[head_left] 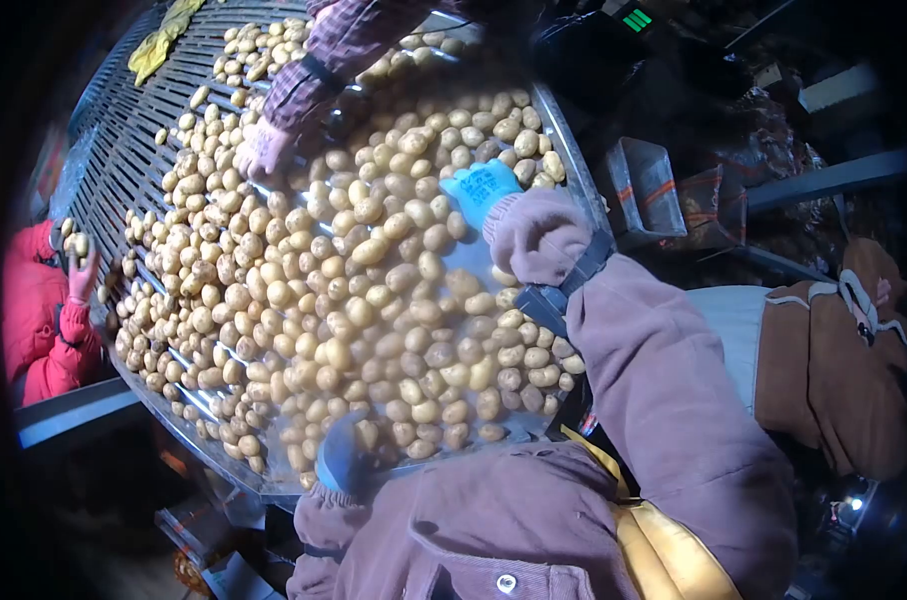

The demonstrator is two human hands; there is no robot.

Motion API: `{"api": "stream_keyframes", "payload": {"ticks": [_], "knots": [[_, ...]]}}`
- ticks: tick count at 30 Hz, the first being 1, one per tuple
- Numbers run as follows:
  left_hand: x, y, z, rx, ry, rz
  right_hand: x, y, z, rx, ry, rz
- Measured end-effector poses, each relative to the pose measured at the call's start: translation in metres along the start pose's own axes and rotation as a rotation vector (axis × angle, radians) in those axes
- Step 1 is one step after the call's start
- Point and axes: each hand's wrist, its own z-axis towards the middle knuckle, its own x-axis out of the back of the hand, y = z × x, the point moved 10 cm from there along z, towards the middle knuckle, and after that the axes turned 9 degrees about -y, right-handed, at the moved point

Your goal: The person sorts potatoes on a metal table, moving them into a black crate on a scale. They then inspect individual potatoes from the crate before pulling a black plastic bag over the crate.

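Observation:
A wide roller conveyor (124,150) carries a dense layer of small yellow potatoes (354,290). My right hand (484,190), in a blue glove with a mauve sleeve, rests on the potatoes near the belt's far right edge, fingers spread, gripping nothing that I can see. My left hand (342,455), also in a blue glove, lies among the potatoes at the near edge of the belt. It is blurred, and its grip cannot be made out.
A co-worker's plaid sleeve and pink-gloved hand (264,150) reach over the potatoes further up the belt. A person in a red jacket (44,320) stands at the left side. A yellow cloth (164,35) lies up the belt. A grey crate (644,185) sits right of the conveyor.

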Motion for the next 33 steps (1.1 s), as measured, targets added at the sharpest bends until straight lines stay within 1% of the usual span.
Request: {"api": "stream_keyframes", "payload": {"ticks": [1,2,3,4,5,6,8,9,11,12,13,15,16,17,18,19,21,22,23,25,28,31,32,33], "knots": [[0.002,0.006,0.001,-0.050,0.002,0.069,0.007,-0.006,-0.001,-0.005,-0.067,-0.056],[0.002,0.001,-0.001,0.004,-0.016,0.070,0.005,-0.013,-0.001,0.012,-0.167,-0.177],[0.001,0.000,0.001,0.044,-0.034,0.074,-0.004,-0.012,0.008,0.005,-0.149,-0.157],[-0.001,-0.002,0.000,0.084,-0.051,0.076,0.001,-0.018,0.006,0.016,-0.101,-0.159],[-0.004,-0.026,-0.009,0.255,0.011,-0.264,0.007,-0.023,0.003,0.022,-0.053,-0.163],[-0.020,-0.051,-0.022,0.419,0.074,-0.606,0.003,-0.025,0.004,0.014,-0.043,-0.168],[-0.019,-0.043,-0.017,0.327,0.051,-0.451,-0.014,-0.022,0.009,-0.023,-0.023,-0.181],[-0.018,-0.039,-0.015,0.282,0.045,-0.374,-0.012,-0.018,0.003,0.007,0.042,-0.102],[0.000,0.013,0.004,-0.044,-0.032,0.113,-0.011,-0.006,-0.020,0.072,0.175,0.060],[-0.004,0.001,-0.001,0.043,-0.041,0.017,-0.006,0.014,-0.039,0.106,0.404,0.440],[-0.008,-0.008,-0.005,0.130,-0.042,-0.079,-0.051,0.040,-0.040,-0.112,0.212,1.247],[-0.008,0.002,-0.002,0.119,-0.084,-0.151,-0.056,0.053,-0.069,0.043,0.468,1.791],[-0.017,-0.011,-0.005,0.208,-0.120,-0.397,-0.059,0.057,-0.085,0.082,0.454,1.989],[-0.025,-0.023,-0.009,0.310,-0.125,-0.658,-0.068,0.057,-0.101,-0.004,0.423,2.159],[-0.034,-0.035,-0.015,0.420,-0.103,-0.893,-0.063,0.059,-0.119,-0.056,0.409,2.139],[-0.048,-0.045,-0.025,0.605,-0.066,-1.242,-0.061,0.061,-0.130,-0.104,0.387,2.123],[-0.050,-0.045,-0.025,0.558,-0.085,-1.161,-0.084,0.062,-0.136,-0.139,0.319,2.359],[-0.053,-0.047,-0.026,0.590,-0.091,-1.209,-0.096,0.059,-0.137,-0.158,0.276,2.478],[-0.056,-0.049,-0.027,0.623,-0.095,-1.257,-0.103,0.062,-0.138,-0.185,0.312,2.470],[-0.067,-0.053,-0.030,0.789,-0.091,-1.529,-0.111,0.070,-0.138,-0.235,0.385,2.445],[-0.066,-0.046,-0.032,0.886,-0.024,-1.528,-0.115,0.082,-0.144,-0.274,0.391,2.393],[-0.051,-0.043,-0.022,0.658,-0.050,-1.109,-0.118,0.102,-0.152,-0.322,0.539,2.402],[-0.050,-0.044,-0.023,0.631,-0.068,-1.024,-0.118,0.111,-0.157,-0.311,0.528,2.406],[-0.050,-0.044,-0.023,0.599,-0.088,-0.942,-0.119,0.125,-0.165,-0.370,0.555,2.423]]}}
